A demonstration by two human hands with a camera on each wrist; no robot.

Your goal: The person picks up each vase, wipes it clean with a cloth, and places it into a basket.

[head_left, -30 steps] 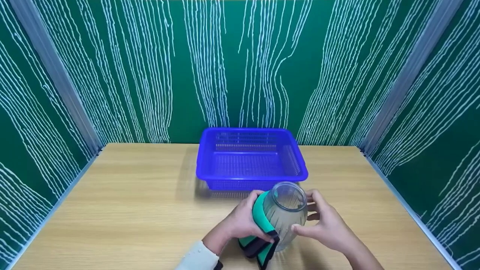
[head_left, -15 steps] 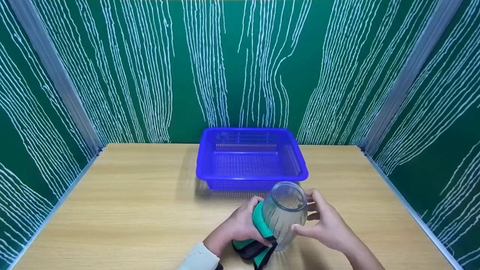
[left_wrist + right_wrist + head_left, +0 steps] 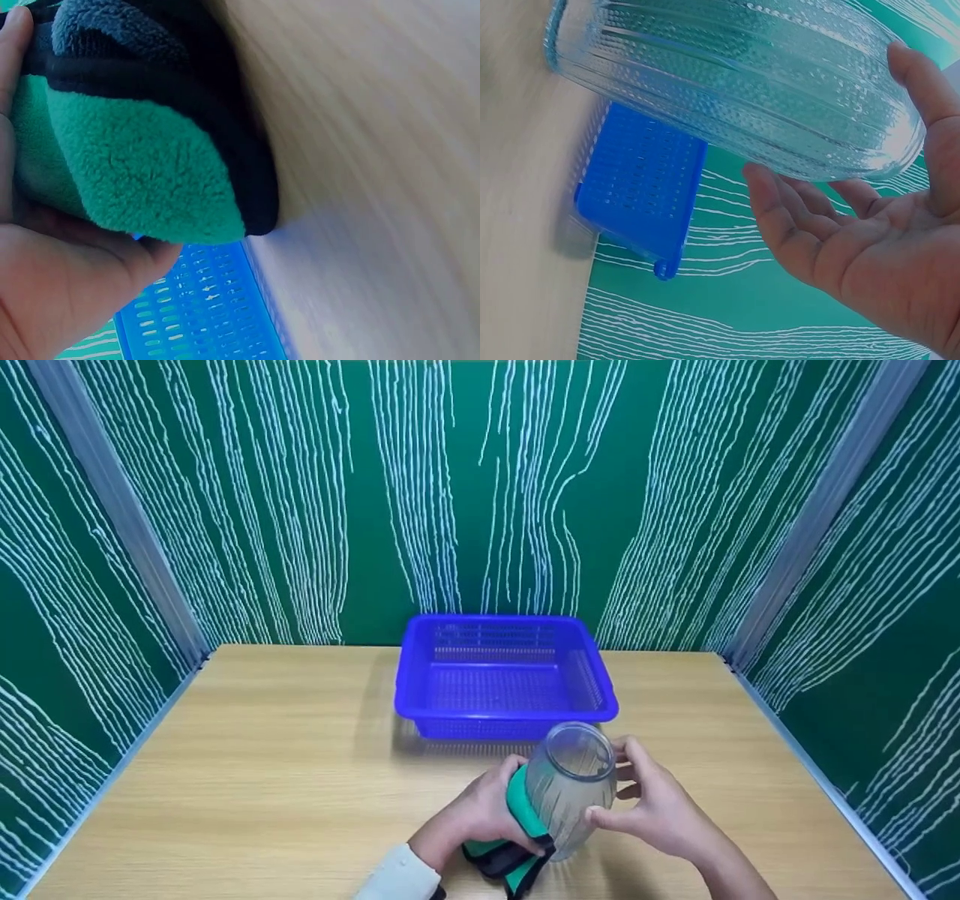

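Observation:
A clear ribbed glass vase stands upright near the front of the table, its round mouth facing up. From the right, my right hand holds its side, thumb in front and fingers behind. The right wrist view shows the vase's textured glass with fingertips and thumb against it. On the other side, my left hand grips a folded green cloth with black edging and lays it along the glass. Close up in the left wrist view, the fluffy cloth fills my grip and hides the vase.
Just behind the vase, a blue plastic basket with perforated walls sits on the wooden table. Green panels with white wavy lines enclose the back and both sides, joined by grey posts.
My left hand has slid the cloth slightly down the side of the vase, and its loose end has shifted left. My right hand and the vase stay about where they were.

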